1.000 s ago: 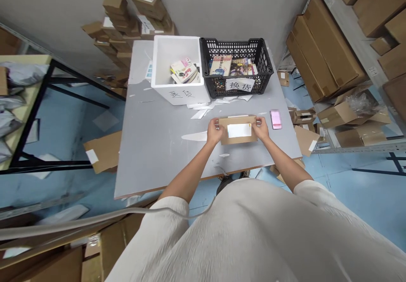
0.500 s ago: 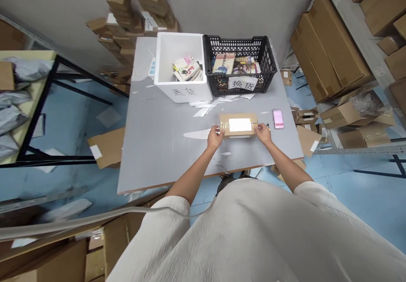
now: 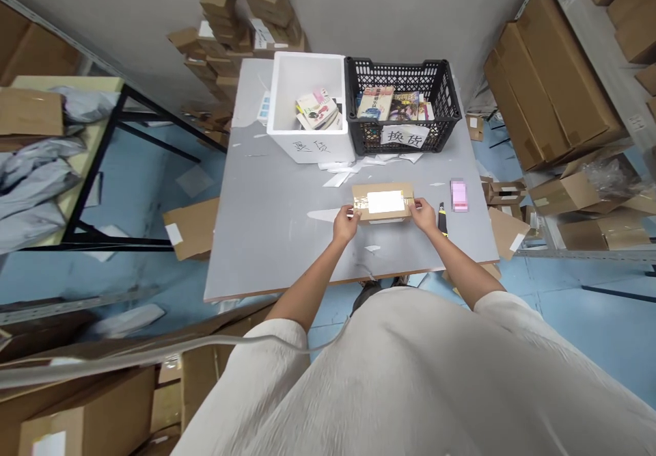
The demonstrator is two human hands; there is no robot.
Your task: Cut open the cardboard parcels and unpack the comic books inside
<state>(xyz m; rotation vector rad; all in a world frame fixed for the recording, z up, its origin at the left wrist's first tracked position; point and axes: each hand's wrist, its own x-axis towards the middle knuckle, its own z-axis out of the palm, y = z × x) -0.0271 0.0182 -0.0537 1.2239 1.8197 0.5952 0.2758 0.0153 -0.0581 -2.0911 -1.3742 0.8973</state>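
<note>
A small cardboard box (image 3: 385, 201) with a white label and clear tape at its ends is between my two hands near the front of the grey table (image 3: 271, 237). My left hand (image 3: 346, 223) grips its left end, fingers bent round the corner. At the opposite end, my right hand (image 3: 423, 215) holds the right corner in the same way. Just right of that hand lies a black and yellow utility knife (image 3: 442, 221). Beyond it is a phone (image 3: 459, 195) with a pinkish screen.
At the back of the table stand a white foam box (image 3: 312, 147) and a black plastic crate (image 3: 404, 124), both holding books. Paper scraps (image 3: 338, 177) lie before them. Racks with cartons (image 3: 553, 80) rise on the right; a side table with grey parcels (image 3: 35, 176) stands left.
The view has swung left, so the table appears further right. The box has shifted slightly left relative to the table, with both hands still on it, and the utility knife now shows fully.
</note>
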